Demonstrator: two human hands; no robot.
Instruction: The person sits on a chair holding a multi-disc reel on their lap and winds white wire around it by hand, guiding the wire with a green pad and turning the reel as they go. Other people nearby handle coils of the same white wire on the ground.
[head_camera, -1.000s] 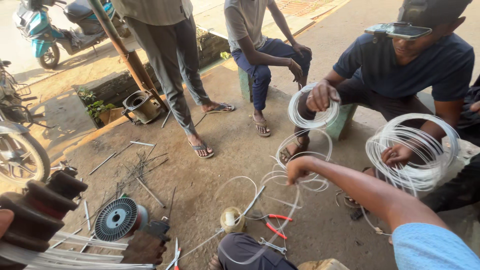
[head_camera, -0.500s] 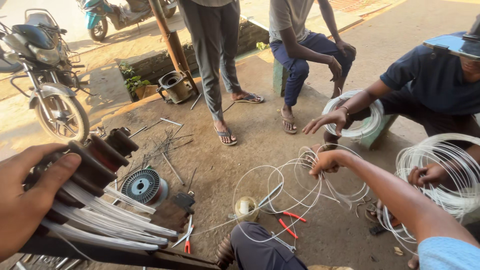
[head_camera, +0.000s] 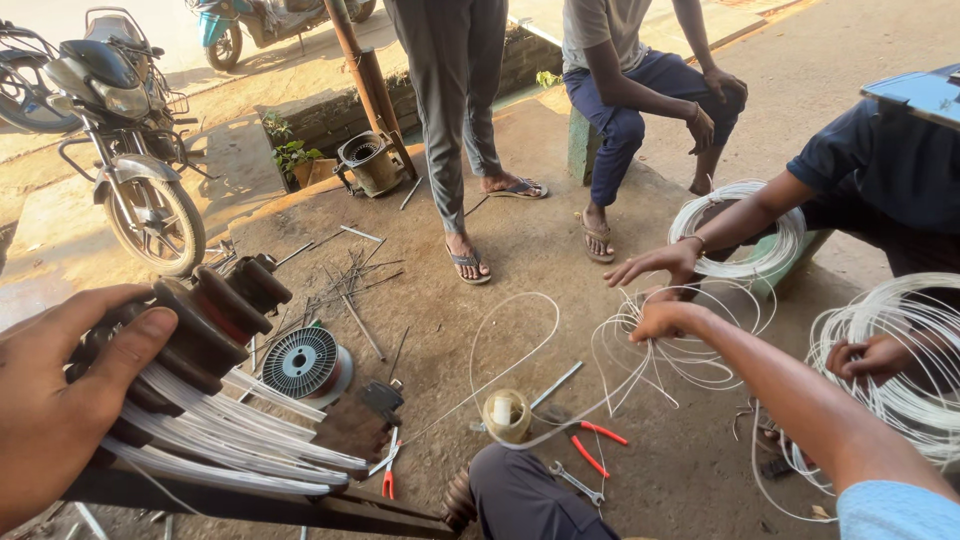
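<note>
My left hand (head_camera: 60, 400) grips dark stepped winding former (head_camera: 200, 320) at frame's left, fingers wrapped over its top, white wire (head_camera: 240, 430) wound below. My right hand (head_camera: 665, 320) reaches out over ground, fingers closed on loops of white wire (head_camera: 680, 355). Co-worker's hand (head_camera: 660, 262) just beside mine. Spool (head_camera: 507, 413), red pliers (head_camera: 590, 445) on ground near.
</note>
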